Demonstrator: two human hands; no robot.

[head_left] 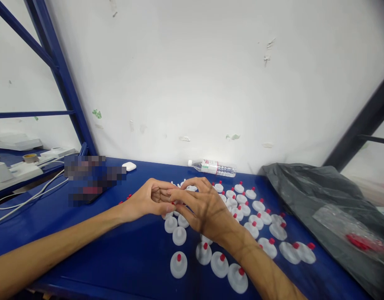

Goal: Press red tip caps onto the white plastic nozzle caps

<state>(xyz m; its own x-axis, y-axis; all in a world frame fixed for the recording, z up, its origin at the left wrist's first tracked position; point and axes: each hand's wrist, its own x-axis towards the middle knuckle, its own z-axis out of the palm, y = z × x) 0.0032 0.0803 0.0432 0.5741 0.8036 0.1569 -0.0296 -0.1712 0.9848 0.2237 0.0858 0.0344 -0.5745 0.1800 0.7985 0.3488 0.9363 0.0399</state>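
My left hand (pixel 153 198) is curled above the blue table, its thumb bent toward its fingers. Reaching into it from the right, my right hand (pixel 206 206) has its fingertips touching the left hand's fingers. A speck of red shows where the fingertips meet; whatever they pinch is mostly hidden. Below and around the hands lie white discs (pixel 178 236) without red caps. To the right are many white discs with red caps (pixel 219 264), set on their flat faces. One more capped disc (pixel 178 265) sits near the table's front edge.
A clear water bottle (pixel 212 167) lies along the wall. A white earbud case (pixel 129 166) is at the back left, near a blurred-out patch. Small red pieces (pixel 128 197) lie behind my left wrist. Grey plastic sheeting (pixel 300 187) and a bag of red parts (pixel 363 241) cover the right side.
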